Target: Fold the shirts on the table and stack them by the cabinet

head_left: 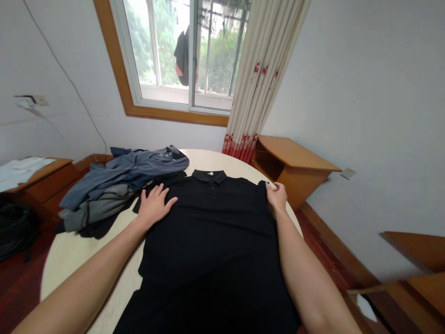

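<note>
A black polo shirt (212, 222) lies spread face up on the round pale table (66, 269), its collar pointing away from me toward the window. My left hand (155, 204) rests flat with fingers spread on the shirt's left shoulder and sleeve. At the opposite side, my right hand (277, 197) pinches the edge of the right sleeve between thumb and fingers. Two buttons show below the collar, with a small white label inside the neck. The shirt's lower part runs toward me and merges with dark cloth at the bottom of the view.
A heap of grey, blue and black clothes (128, 176) sits on the table's left side. Beyond the table's right edge stands a wooden desk (295, 157), beside a curtain (264, 79) and window. A dark bag (15, 227) lies on the floor at far left.
</note>
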### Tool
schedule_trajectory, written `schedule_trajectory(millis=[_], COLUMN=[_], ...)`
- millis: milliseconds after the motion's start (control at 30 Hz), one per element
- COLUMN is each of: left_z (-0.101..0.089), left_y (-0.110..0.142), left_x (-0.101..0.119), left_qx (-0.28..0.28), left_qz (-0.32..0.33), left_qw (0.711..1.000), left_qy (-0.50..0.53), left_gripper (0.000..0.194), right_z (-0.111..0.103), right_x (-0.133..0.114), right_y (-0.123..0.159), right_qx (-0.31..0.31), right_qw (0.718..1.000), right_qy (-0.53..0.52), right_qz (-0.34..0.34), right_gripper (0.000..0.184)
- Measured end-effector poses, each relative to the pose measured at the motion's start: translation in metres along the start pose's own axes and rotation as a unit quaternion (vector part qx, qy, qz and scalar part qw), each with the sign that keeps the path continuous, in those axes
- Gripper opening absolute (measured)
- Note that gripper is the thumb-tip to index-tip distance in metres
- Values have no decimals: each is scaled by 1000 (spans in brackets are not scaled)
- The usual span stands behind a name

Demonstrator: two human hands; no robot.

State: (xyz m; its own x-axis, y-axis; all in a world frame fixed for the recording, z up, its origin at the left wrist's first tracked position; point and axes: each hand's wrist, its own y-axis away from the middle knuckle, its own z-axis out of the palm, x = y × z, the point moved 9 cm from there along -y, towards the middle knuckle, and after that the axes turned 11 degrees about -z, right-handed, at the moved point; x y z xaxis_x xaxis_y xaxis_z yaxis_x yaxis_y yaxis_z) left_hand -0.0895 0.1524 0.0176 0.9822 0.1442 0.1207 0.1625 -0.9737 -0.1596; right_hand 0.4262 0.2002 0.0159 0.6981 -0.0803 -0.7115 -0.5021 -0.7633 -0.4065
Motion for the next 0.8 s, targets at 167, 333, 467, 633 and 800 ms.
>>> schedule_trajectory(millis=[167,333,467,633,800], left_z=[5,-27,-51,-57,-53], left_y=[17,56,135,217,258], left_x=[15,43,95,114,90], left_qx=[-45,-16,-63,-43,44], left_qz=[27,95,238,329,305], left_qw=[999,993,953,924,942], left_qy=[7,69,178,189,136], left_gripper=[63,46,45,41,41], right_z=[-16,-44,-38,-14,-2], right_x=[-33,-73,-112,-153,-167], right_y=[25,44,64,99,125], right_qx=[-2,40,-10,-58,-63], right_qw=[996,981,973,966,959], right_qy=[52,78,79,34,22], right_qz=[-75,-175,-218,-248,-274], right_gripper=[44,37,34,31,28])
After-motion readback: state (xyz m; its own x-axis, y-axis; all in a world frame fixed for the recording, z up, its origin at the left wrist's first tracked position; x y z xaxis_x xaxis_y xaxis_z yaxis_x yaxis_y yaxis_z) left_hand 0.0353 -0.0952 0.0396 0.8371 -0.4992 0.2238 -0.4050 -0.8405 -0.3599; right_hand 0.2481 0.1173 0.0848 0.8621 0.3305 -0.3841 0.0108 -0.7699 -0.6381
